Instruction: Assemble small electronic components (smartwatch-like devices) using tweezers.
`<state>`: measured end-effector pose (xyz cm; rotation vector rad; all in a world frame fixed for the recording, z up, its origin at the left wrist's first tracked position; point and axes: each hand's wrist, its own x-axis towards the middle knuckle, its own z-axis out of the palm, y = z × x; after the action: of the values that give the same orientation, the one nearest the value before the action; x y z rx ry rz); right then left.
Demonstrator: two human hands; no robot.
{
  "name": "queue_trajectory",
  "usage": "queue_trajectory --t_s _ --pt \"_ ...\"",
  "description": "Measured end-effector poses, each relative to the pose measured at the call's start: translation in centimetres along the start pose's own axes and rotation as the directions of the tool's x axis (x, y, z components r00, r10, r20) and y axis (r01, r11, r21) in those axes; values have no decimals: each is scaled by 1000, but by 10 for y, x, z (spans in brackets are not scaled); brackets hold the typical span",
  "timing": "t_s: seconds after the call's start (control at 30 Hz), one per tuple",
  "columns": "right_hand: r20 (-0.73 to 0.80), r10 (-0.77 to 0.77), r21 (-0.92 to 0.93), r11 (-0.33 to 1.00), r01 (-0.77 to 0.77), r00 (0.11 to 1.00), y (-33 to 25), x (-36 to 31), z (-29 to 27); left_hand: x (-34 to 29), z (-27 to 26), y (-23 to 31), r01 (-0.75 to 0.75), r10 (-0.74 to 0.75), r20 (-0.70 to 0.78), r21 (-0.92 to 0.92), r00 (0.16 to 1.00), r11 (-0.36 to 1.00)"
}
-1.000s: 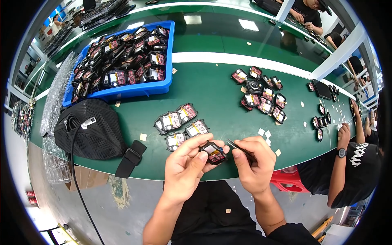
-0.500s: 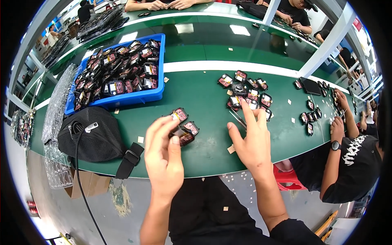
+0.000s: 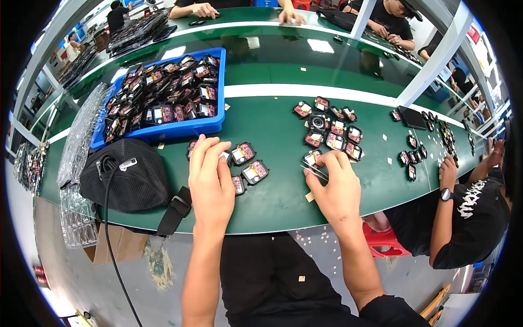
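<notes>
My right hand [image 3: 339, 188] is closed on thin metal tweezers [image 3: 317, 172]. Just beyond its fingertips lies a small black watch-like case [image 3: 311, 157], at the near edge of a cluster of similar cases [image 3: 336, 128] with pinkish circuit boards and white parts. My left hand [image 3: 210, 177] reaches over the table with its fingers stretched out. Beside it lie loose cases, one [image 3: 255, 172] showing its open inside and another [image 3: 243, 153] just behind. Its fingers partly hide other cases, and I cannot tell whether they touch them.
A blue bin [image 3: 222, 103] full of similar cases stands at the back left. Nearer are a black mesh pouch [image 3: 126, 174] with a cable and strap, and clear plastic trays [image 3: 81, 147]. A co-worker [image 3: 463, 218] sits at the right, by more cases and a black pad [image 3: 413, 116].
My left hand has moved left and forward; the cases beside it now lie spread out. Near the right fingertips, one case now sits nearer me than the cluster.
</notes>
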<state>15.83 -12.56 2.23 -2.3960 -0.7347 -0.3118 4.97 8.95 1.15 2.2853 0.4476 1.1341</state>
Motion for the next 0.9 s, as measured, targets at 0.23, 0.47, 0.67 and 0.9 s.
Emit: queue_trajectory --t_s 0.23,0.47,0.67,0.9 --pt "125 31 490 867 -89 992 -6 -9 -15 -17 -13 31 -35 46 40 -240 998 970" --pt "433 -86 894 170 -415 897 -25 -22 -1 -39 3 50 96 21 240 -465 971 880" --pt "374 -140 910 243 -335 917 -18 -22 8 -44 9 46 227 -89 235 -663 968 714" --pt "0 -242 569 798 199 970 -16 -23 9 -42 4 38 427 -235 369 -857 899 288"
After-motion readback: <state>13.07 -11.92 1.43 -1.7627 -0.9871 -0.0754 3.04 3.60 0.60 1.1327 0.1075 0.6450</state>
